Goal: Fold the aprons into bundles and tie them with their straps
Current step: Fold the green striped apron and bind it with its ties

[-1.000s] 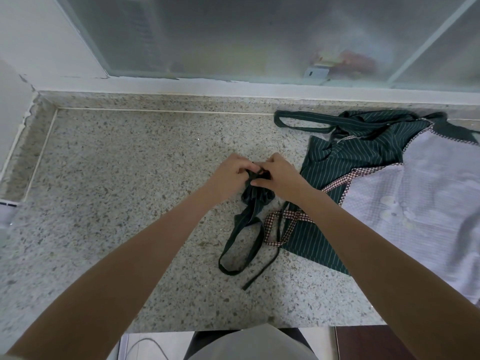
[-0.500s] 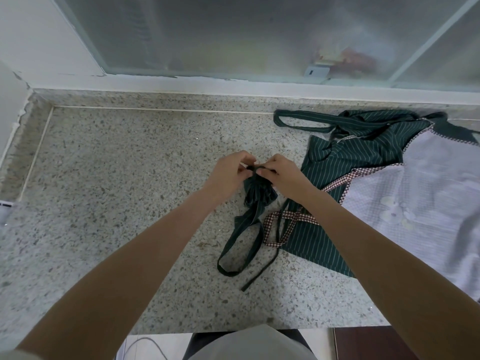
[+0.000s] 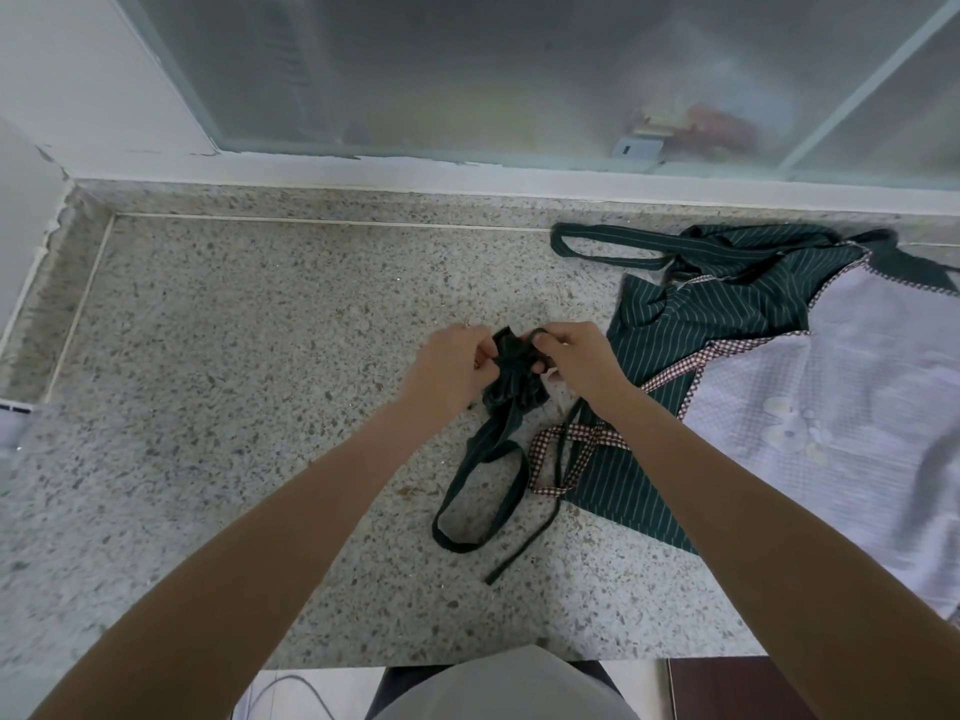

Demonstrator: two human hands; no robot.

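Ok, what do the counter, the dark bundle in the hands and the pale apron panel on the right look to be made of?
Counter: speckled stone or terrazzo-like surface, grey with dark flecks, dull sheen.
Dark bundle: soft woven cloth, dark green, gathered into deep creases; both hands pinch it.
Pale apron panel: thin fabric, likely cotton, fine lilac check, matte, edged with checked trim.

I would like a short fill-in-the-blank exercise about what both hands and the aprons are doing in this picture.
1. Both hands, the left hand and the right hand, hold a dark green ____.
2. The green loop strap trails toward the ____ edge of the speckled counter.
3. The striped apron lies to the ____ of the hands.

Missing words: bundle; near; right
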